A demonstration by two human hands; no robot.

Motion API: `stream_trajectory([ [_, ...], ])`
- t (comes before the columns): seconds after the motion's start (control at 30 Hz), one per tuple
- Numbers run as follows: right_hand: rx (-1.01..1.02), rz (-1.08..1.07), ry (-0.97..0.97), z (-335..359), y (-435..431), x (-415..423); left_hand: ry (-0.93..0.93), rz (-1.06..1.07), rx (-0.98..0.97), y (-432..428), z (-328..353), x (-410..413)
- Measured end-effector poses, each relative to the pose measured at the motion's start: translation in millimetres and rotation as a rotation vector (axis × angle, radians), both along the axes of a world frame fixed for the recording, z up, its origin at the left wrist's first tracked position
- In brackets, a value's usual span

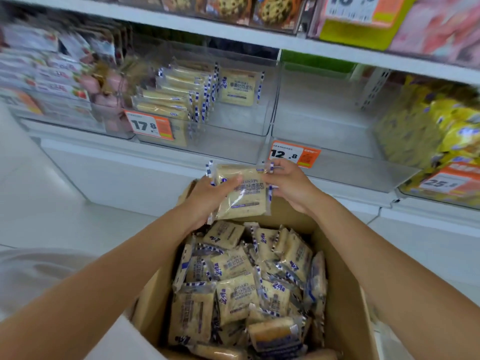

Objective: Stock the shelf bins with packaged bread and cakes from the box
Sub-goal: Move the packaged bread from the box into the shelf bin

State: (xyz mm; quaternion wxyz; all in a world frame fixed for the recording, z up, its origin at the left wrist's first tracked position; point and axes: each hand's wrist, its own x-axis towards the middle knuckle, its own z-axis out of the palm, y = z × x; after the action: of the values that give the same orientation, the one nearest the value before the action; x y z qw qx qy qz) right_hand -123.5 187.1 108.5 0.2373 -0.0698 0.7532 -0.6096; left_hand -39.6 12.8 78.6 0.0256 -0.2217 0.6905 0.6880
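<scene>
From the head view, both bare arms reached forward over an open cardboard box (344, 281) on the floor in front of the shelf (197, 23). The left hand (207, 201) and right hand (288, 187) held a bread pack (245, 197) between them, just above the box's far edge and below the bins. The left fingers were curled round the pack's left side, thumb lying across its front; at least one more pack edge showed behind it in the same grip. The right fingers were pinched together on the pack's upper right edge, at the blue-and-white seam.

The box was filled with loose packs (236, 294) of the same bread, lying at all angles.

On the shelf above, a clear bin (233, 148) carried an orange tag (149, 125) reading 17.8. Its left part held stacked packs (171, 100) of the same bread, and one pack (237, 87) stood upright against the back.

Just to the right sat another clear bin (337, 167) with a 12.8 tag (293, 153). Further right, a bin held yellow packs (431, 126). Left of the bread bin lay pink packs (109, 87), blurred.
</scene>
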Motion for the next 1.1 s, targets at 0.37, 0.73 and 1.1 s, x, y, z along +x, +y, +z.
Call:
stream_trajectory([
  [0.37, 0.650, 0.412, 1.057, 120.5, -83.6, -15.6, 0.379, -0.132, -0.427, -80.7, 118.1, -22.3],
  [0.73, 1.030, 0.123, 1.029, 84.6, -129.4, -169.4, 0.305, -0.178, -1.077, -192.3, 91.8, -150.1],
  [1.1, 1.194, -0.031, 1.079, 4.2, -180.7, -246.6, 0.305, -0.181, -1.258, -210.3, 54.7, -209.3],
])
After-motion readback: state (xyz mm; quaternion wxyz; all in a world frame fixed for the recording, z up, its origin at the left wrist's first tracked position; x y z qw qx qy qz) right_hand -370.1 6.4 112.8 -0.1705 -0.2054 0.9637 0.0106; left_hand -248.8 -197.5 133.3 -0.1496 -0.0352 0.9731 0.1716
